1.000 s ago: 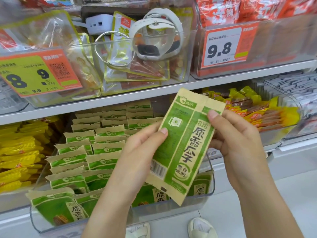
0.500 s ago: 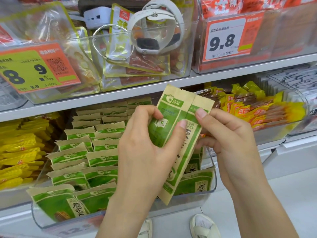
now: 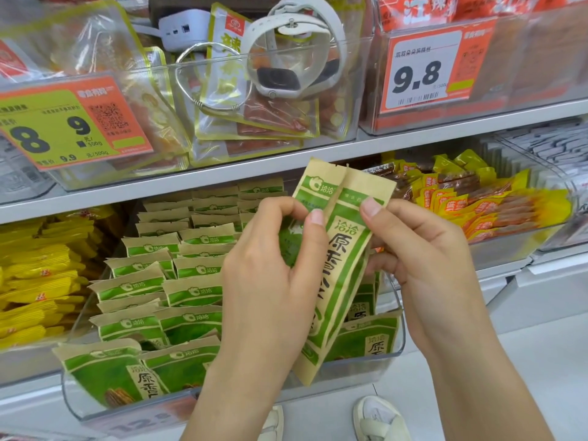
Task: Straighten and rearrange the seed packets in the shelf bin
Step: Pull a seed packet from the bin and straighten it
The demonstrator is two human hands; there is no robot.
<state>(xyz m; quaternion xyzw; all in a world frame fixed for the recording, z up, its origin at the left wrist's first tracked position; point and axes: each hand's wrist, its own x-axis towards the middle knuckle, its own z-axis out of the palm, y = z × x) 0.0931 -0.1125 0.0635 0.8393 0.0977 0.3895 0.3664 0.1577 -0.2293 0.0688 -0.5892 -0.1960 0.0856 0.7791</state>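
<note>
bin (image 3: 399, 340): clear tub, rows of green packets standing upright inside, my landmark here.
held packets (image 3: 342, 249): two I think, lifted above the bin's right end, probably so I can square them up before slotting in.
left hand (image 3: 270, 281): fingers curled, pinching their left side.
right hand (image 3: 426, 259): thumb clamped on their right edge.
</note>
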